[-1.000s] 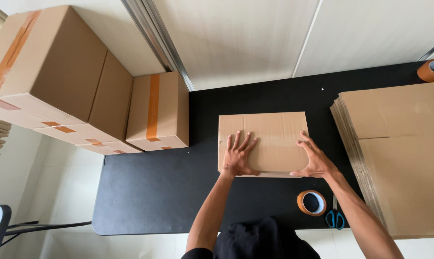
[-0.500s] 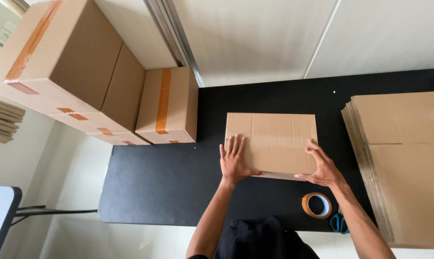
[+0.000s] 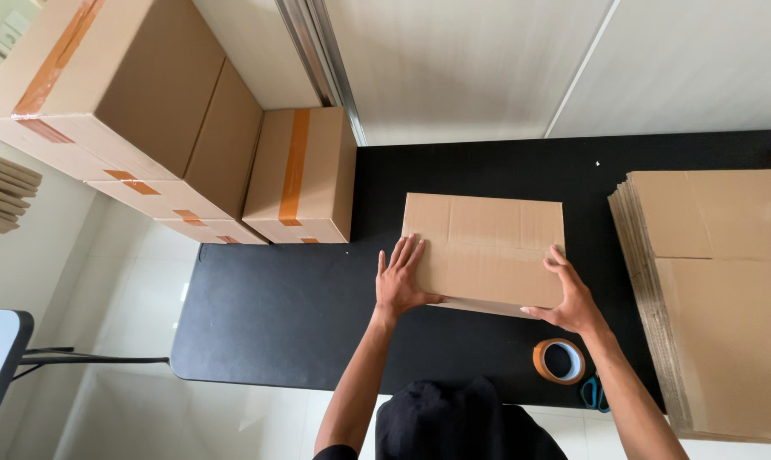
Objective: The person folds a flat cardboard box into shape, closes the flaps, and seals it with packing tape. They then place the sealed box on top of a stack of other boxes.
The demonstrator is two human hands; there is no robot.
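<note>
Since the earlier frames the right hand (image 3: 573, 302) has slid from the box's near right corner a little further round its right edge, while the left hand (image 3: 400, 281) stays flat where it was and the cardboard box (image 3: 487, 251) has hardly shifted on the black table (image 3: 283, 298). The box lies between the two hands, which are well apart, one at each side of it. The left hand rests palm down with fingers spread and straight on the box's near left corner, pressing rather than gripping. The right hand is cupped over the near right corner, fingers (image 3: 558, 258) laid along the right edge and thumb under the front edge, so it grips the cardboard loosely. Just behind the right hand, near the wrist, a roll of orange tape (image 3: 560, 361) lies flat on the table, and beside it the blue handles of a pair of scissors (image 3: 593, 393) show at the table's near edge. To the right of the right hand a tall stack of flat cardboard sheets (image 3: 726, 298) fills that end of the table. Beyond the left hand and to its left stands a sealed box with an orange tape strip (image 3: 303, 175), and further left larger sealed boxes (image 3: 130, 111) are piled together. The person's dark cap (image 3: 462, 422) shows at the bottom, between the forearms
</note>
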